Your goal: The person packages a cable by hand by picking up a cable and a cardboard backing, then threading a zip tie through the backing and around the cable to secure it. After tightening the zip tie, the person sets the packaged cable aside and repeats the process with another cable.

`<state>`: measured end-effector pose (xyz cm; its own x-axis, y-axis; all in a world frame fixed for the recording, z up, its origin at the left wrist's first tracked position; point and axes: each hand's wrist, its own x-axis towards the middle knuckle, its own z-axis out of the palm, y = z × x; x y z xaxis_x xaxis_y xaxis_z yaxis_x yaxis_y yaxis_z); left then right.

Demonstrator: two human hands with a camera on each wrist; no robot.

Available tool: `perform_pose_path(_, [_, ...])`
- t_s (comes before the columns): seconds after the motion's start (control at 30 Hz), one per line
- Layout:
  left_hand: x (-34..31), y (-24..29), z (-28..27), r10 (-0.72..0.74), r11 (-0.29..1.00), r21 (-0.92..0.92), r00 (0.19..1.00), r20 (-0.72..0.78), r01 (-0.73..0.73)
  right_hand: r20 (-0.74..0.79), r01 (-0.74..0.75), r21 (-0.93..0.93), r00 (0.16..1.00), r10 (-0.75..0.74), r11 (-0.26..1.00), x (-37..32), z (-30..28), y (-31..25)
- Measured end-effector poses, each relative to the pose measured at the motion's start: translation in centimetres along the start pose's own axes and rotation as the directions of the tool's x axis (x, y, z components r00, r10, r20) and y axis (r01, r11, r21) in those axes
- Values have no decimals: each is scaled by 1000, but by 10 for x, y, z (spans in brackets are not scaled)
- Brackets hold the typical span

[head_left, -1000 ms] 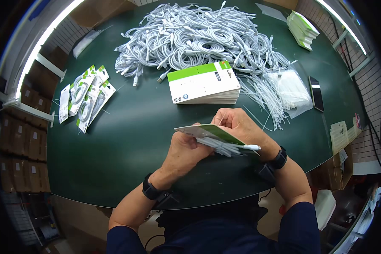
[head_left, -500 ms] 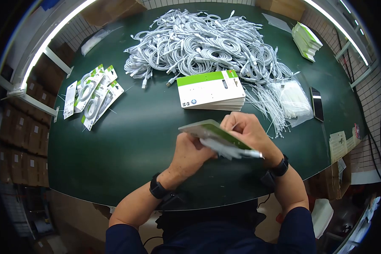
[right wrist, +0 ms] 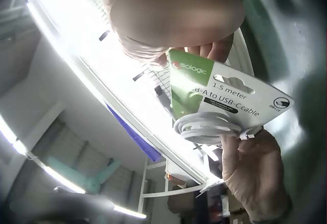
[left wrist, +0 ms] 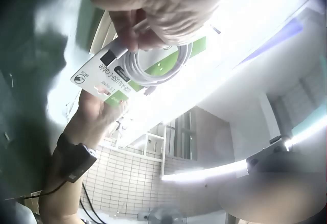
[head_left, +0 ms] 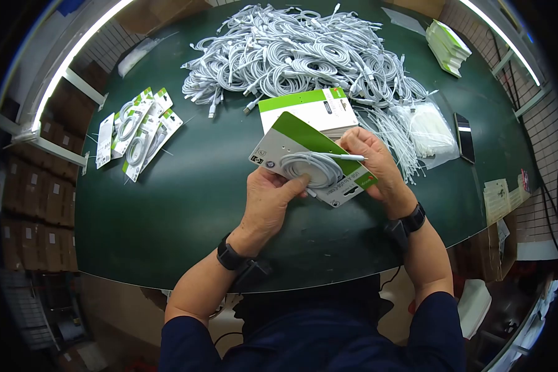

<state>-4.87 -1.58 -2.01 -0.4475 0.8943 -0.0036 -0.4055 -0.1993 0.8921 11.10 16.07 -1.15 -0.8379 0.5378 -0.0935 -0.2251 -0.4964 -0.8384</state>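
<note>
In the head view, a green and white packaging card (head_left: 285, 132) with a coiled white USB cable (head_left: 304, 162) on its face tilts toward the camera, above the table. My left hand (head_left: 268, 201) pinches its lower left part, thumb pressing on the coil and fingers behind. At the card's right edge, my right hand (head_left: 376, 162) grips with curled fingers, close to a cable plug. Print on the card (right wrist: 230, 93) in the right wrist view reads 1.5 meter and USB-C cable. The left wrist view shows the coil (left wrist: 134, 71) lying against the card below my fingers.
A stack of flat cards (head_left: 276, 105) stands just behind the held card. Beyond it spreads a large pile of coiled cables (head_left: 291, 59). Loose zip ties (head_left: 394, 139), a plastic bag (head_left: 431, 133) and a phone (head_left: 464, 139) lie right. Carded cables (head_left: 136, 139) lie left; more cards (head_left: 446, 49) stand back right.
The card has turned from nearly edge-on to showing its printed face and coil, and has risen toward the card stack. My right hand has moved from behind the card to its right edge.
</note>
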Motion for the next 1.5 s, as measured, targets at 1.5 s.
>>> perform_pose_path(1.5, [3, 38, -1, 402, 69, 764, 719, 568, -642, 449, 620, -773, 685, -574, 136, -13, 26, 5])
